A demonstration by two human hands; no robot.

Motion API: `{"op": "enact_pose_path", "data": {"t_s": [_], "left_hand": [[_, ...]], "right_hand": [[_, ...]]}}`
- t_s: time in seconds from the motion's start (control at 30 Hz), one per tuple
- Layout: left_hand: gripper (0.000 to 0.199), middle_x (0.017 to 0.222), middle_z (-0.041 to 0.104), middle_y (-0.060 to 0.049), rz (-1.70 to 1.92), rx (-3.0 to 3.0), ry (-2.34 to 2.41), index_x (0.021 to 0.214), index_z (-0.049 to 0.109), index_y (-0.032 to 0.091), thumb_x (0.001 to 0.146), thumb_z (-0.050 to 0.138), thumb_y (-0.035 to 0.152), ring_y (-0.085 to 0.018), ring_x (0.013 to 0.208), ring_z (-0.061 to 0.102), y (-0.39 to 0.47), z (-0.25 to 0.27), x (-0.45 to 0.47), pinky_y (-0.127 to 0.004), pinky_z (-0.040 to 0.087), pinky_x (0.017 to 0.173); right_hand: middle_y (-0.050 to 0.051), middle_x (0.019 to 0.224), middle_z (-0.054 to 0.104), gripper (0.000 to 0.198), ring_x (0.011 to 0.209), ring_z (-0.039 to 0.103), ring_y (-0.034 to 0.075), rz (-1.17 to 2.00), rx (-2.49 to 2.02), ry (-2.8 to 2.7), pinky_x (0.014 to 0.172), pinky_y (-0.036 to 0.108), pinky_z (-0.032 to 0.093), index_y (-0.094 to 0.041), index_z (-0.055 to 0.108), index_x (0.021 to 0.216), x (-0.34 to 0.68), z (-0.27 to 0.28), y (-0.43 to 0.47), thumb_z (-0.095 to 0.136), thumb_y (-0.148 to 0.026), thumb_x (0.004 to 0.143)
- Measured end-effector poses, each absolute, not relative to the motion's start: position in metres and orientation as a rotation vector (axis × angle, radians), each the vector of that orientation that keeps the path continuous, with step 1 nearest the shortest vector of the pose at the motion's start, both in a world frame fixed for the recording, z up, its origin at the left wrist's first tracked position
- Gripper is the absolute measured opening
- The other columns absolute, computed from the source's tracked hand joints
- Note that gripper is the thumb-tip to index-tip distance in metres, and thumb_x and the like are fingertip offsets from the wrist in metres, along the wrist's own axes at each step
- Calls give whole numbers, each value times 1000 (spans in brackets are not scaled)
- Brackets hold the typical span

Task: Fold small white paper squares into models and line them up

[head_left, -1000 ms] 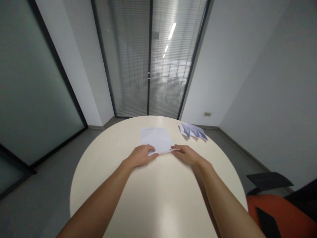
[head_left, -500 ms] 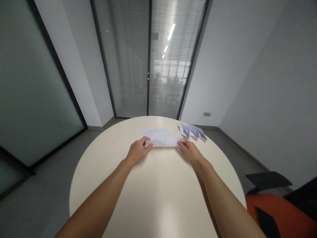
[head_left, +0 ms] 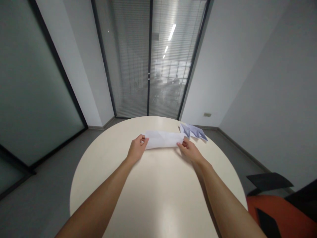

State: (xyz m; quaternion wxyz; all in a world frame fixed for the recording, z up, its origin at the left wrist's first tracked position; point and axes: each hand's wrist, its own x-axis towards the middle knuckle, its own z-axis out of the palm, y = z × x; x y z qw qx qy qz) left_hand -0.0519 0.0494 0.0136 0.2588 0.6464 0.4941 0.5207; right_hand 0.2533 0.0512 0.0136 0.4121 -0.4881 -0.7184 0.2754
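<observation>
A round, pale table (head_left: 158, 191) fills the lower middle of the frame. Near its far rim, right of centre, lie folded papers (head_left: 196, 132) with creased, raised flaps; they are the closest obstacle, just beyond the right hand (head_left: 190, 149) and beside the right end of the white paper (head_left: 162, 139). At the lower right edge of the frame is a chair (head_left: 282, 211) with a red-orange seat and black armrests. Glass panels with blinds (head_left: 133, 59) occupy the upper middle, a frosted panel (head_left: 32, 82) the left side, and a pale wall (head_left: 247, 49) the upper right, with a small plate (head_left: 207, 114) low on it.

Half a second ago, the near part of the white paper showed as a raised strip in front of a flatter part beyond it; now it shows as a single band between the hands. The folded papers stay where they were.

The white paper is at the middle of the frame, its long axis running left to right and its broad face towards the camera. The left hand (head_left: 136, 148) pinches its left end between thumb and fingers; the right hand grips the right end likewise. Whether its lower edge touches the table I cannot tell.
</observation>
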Motion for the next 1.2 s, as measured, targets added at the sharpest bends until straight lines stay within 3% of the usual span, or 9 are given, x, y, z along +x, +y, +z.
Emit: {"op": "enact_pose_path", "data": {"t_s": [0.17, 0.33, 0.5, 0.73, 0.97, 1.13, 1.2], "left_hand": [[32, 86, 67, -3, 1394, 1590, 1327, 91, 58, 21, 88, 55, 53, -16, 68, 63, 46, 17, -47, -23, 48, 52], [30, 83, 68, -3, 1274, 1531, 1310, 98, 57, 20, 87, 56, 48, -15, 65, 63, 48, 12, -44, -24, 48, 54], [19, 67, 63, 0, 1138, 1610, 1356, 76, 55, 19, 85, 56, 37, -14, 58, 58, 49, 7, -45, -23, 42, 54], [23, 64, 61, 0, 1107, 1551, 1395, 72, 56, 20, 85, 59, 39, -15, 57, 58, 49, 8, -47, -25, 41, 55], [19, 64, 63, -2, 1075, 1586, 1499, 71, 59, 18, 87, 58, 29, -16, 57, 59, 53, 3, -49, -25, 39, 55], [14, 78, 72, -6, 1046, 1758, 1662, 84, 67, 18, 89, 60, 29, -20, 72, 66, 48, 4, -48, -26, 44, 64], [15, 86, 74, -7, 993, 1835, 1776, 96, 68, 19, 90, 60, 31, -21, 78, 68, 44, 7, -47, -28, 45, 69]], "right_hand": [[12, 117, 71, 45, 105, 67, 26, 719, -1191, -1823, 94, 43, 53, -19, 60, 121, 254, 9, 53, 60, -52, 90], [4, 77, 68, 37, 73, 62, 22, 597, -1348, -1826, 68, 34, 50, -21, 60, 93, 258, 3, 54, 55, -57, 91], [-4, 59, 48, 42, 57, 46, 16, 539, -1408, -1850, 56, 29, 36, -24, 46, 73, 261, 4, 54, 45, -60, 94], [-3, 59, 49, 47, 60, 47, 17, 509, -1446, -1853, 58, 30, 35, -23, 45, 68, 260, 9, 52, 42, -62, 94], [-3, 58, 49, 47, 58, 47, 16, 579, -1473, -1860, 57, 30, 35, -22, 48, 69, 259, 9, 52, 42, -62, 94], [-2, 62, 54, 45, 61, 49, 16, 554, -1456, -1905, 58, 29, 36, -20, 56, 73, 260, 7, 55, 47, -60, 92], [0, 66, 58, 43, 62, 52, 17, 552, -1449, -1891, 60, 29, 38, -18, 64, 87, 260, 6, 55, 49, -58, 92]]}}
